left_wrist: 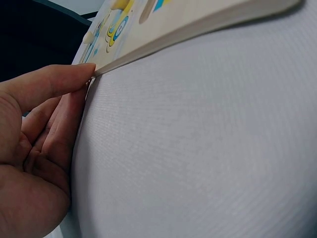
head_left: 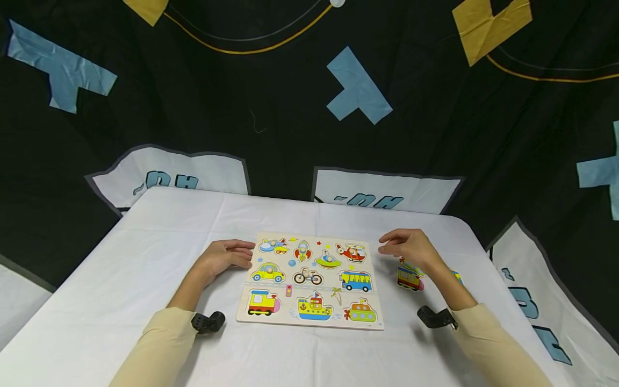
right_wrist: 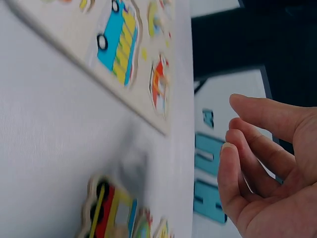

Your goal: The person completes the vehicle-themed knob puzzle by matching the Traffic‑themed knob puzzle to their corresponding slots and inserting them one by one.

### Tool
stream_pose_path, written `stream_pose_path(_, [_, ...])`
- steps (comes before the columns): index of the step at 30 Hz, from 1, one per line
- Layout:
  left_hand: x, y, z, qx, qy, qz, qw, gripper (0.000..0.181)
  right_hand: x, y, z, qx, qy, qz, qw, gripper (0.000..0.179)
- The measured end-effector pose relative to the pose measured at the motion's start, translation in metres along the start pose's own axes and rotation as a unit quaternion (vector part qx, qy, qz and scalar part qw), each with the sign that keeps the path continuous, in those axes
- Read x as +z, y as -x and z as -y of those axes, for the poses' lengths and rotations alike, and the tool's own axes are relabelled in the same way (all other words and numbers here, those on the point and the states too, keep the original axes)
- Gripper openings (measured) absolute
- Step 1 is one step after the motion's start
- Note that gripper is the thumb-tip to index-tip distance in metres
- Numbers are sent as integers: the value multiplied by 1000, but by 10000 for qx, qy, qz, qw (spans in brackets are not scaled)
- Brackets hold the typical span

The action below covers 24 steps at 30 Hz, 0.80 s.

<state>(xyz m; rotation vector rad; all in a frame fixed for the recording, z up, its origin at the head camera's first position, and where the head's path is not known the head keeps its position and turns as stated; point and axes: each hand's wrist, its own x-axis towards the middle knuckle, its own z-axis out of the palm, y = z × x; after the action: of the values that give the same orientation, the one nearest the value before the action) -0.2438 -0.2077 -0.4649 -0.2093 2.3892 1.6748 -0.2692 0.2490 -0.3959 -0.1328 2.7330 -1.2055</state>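
Note:
A wooden peg puzzle board (head_left: 309,285) with printed vehicles lies flat on the white-covered table. My left hand (head_left: 226,259) rests beside its left edge; in the left wrist view, a fingertip (left_wrist: 89,71) touches the board's rim, with nothing gripped. My right hand (head_left: 408,247) hovers past the board's upper right corner, its fingers bent loosely around nothing. Below that hand lies a loose train piece (head_left: 409,279), red and yellow, also seen in the right wrist view (right_wrist: 106,213). Other loose pieces beside it are partly hidden by the hand and forearm.
White cloth covers the table (head_left: 145,258). Behind it hangs a black curtain (head_left: 290,123) with blue and gold shapes. White lettered panels (head_left: 387,191) stand along the far edge. Small black devices (head_left: 208,322) sit at both wrists.

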Motion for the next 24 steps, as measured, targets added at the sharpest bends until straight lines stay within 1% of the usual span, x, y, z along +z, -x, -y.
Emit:
stream_pose_path(9, [0, -1, 1, 4, 42, 35, 10000, 61, -33, 11, -32, 371, -125, 44, 9992, 43])
stream_pose_path(16, [-1, -1, 3, 27, 1, 42, 10000, 61, -54, 21, -56, 496, -186, -42, 9986, 46])
stream_pose_path(20, [-1, -1, 3, 14, 49, 54, 10000, 61, -64, 27, -71, 691, -141, -106, 9975, 47])
stream_pose_path(24, [-1, -1, 3, 31, 54, 76, 10000, 61, -72, 33, -86, 982, -31, -153, 9950, 51])
